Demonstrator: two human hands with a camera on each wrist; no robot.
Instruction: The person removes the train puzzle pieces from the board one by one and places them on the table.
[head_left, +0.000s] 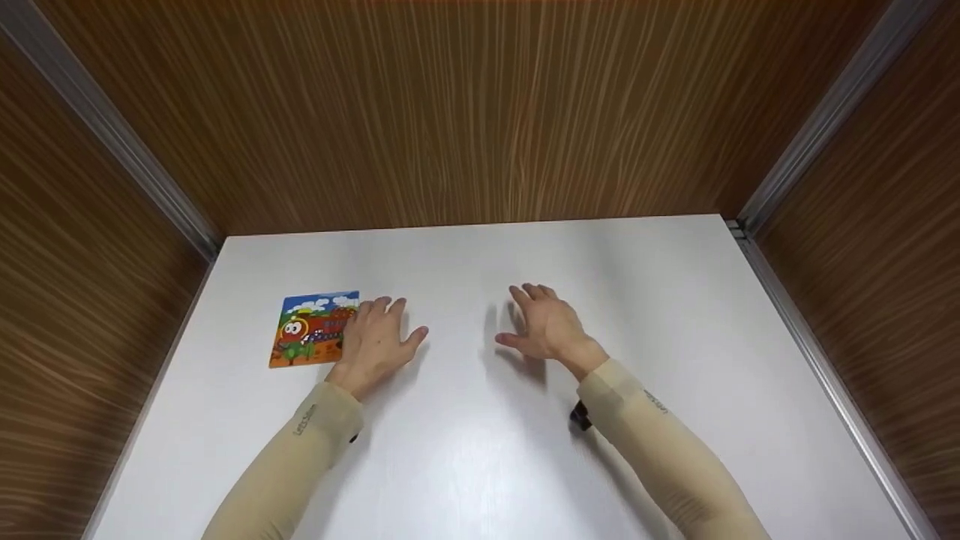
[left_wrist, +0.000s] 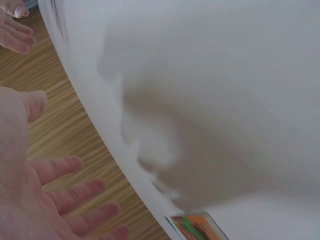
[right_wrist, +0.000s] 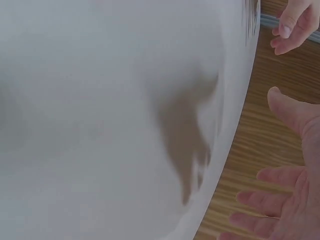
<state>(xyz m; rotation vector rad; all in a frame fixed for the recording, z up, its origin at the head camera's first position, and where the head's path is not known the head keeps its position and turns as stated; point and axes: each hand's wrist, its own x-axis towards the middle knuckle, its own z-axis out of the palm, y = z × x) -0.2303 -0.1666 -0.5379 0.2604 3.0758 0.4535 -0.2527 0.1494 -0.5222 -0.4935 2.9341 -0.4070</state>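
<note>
A square picture card (head_left: 307,337) with a bright cartoon of a red train under a blue sky lies flat on the left of the white table. My left hand (head_left: 375,341) is spread above the table beside it and hides the card's right edge in the head view. A corner of the card (left_wrist: 197,227) shows at the bottom of the left wrist view. To the right of the table's middle, my right hand (head_left: 549,326) hovers with fingers extended, holding nothing. Both wrist views show the fingers apart, with shadows cast below.
The white table (head_left: 465,450) meets a wood-grain panel (head_left: 480,112) at the back. Similar panels with metal rails (head_left: 817,322) stand along the left and right sides. A small dark device (head_left: 580,416) sits under the right sleeve's cuff.
</note>
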